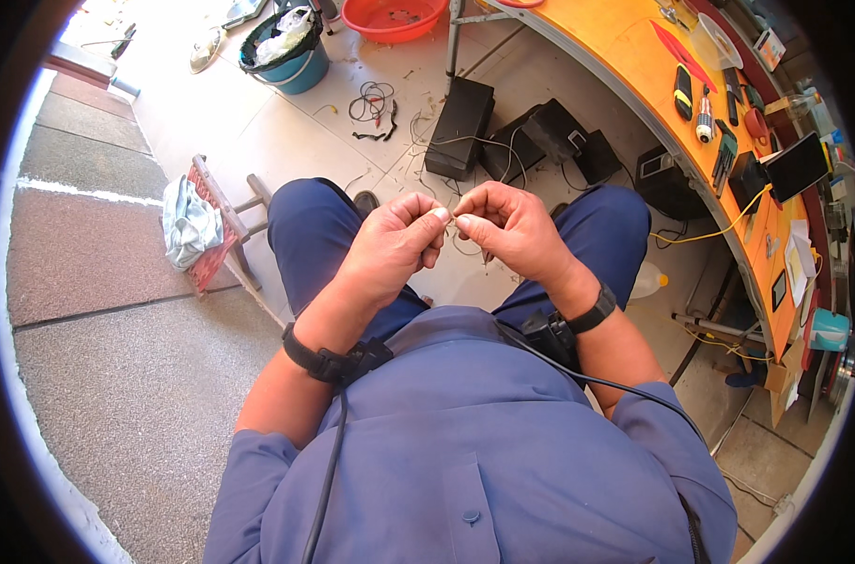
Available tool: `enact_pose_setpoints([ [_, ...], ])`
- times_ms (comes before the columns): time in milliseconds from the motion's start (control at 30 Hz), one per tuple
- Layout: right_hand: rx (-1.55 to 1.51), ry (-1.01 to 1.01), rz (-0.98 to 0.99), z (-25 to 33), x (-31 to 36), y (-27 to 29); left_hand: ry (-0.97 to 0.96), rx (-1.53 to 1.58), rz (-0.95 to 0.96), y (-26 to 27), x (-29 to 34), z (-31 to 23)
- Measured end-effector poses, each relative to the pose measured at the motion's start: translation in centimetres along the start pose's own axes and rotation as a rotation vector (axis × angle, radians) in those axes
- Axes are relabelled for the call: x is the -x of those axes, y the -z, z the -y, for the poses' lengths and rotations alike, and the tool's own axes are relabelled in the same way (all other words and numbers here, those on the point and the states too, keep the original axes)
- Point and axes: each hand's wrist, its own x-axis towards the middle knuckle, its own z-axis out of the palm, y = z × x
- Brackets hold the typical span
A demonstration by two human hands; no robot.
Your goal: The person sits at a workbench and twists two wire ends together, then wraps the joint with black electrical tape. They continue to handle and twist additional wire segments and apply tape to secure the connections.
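Above my lap, my left hand [401,235] and my right hand [514,228] meet almost fingertip to fingertip. Both are closed in a pinch. Between them shows the end of a thin wire [451,219], pale and very fine, and each thumb and forefinger presses on it. More thin strands hang just below and behind the fingertips, partly hidden by the hands. How the strands join cannot be made out. On the floor beyond my hands, a thin cable [437,141] runs toward a black box-shaped speaker [460,127].
At right, an orange-topped workbench [625,56] carries screwdrivers, a cutter knife [683,91] and a phone [797,166]. More black boxes [554,129] lie beneath it. A blue bucket [291,70] and a red basin [393,19] stand ahead. Left, a red stool [207,268] holds a cloth [193,221].
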Motion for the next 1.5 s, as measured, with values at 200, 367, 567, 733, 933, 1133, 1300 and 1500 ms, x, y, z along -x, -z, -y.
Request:
enact_pose_setpoints([
  [200, 0.225, 0.220, -0.070, 0.0, 0.0, -0.5, -0.020, -0.047, -0.010, -0.1, 0.1, -0.2],
  [367, 0.446, 0.354, -0.131, 0.4, -0.1, -0.6, 0.000, -0.040, -0.002, -0.1, 0.3, -0.4],
  [567, 0.511, 0.420, -0.146, 0.2, -0.3, -0.9, 0.088, 0.159, 0.058, 0.5, 0.2, -0.6],
  [733, 0.616, 0.533, -0.145, 0.3, -0.5, -0.9, 0.103, 0.134, 0.072, 0.6, 0.2, -0.5],
  [933, 0.719, 0.621, -0.127, 0.6, -0.7, -0.7, 0.106, 0.128, 0.075, 0.7, 0.2, -0.4],
  [1133, 0.829, 0.642, -0.104, 0.7, -0.6, -0.5, -0.095, -0.191, 0.044, 0.7, 0.2, 0.1],
  [1300, 0.398, 0.225, -0.011, 0.5, -0.4, -0.5, -0.771, -1.027, -0.114, 0.1, 0.2, 0.5],
  [1500, 0.639, 0.498, -0.131, 0.3, -0.5, -0.7, -0.321, -0.623, -0.097, 0.1, 0.4, -0.1],
])
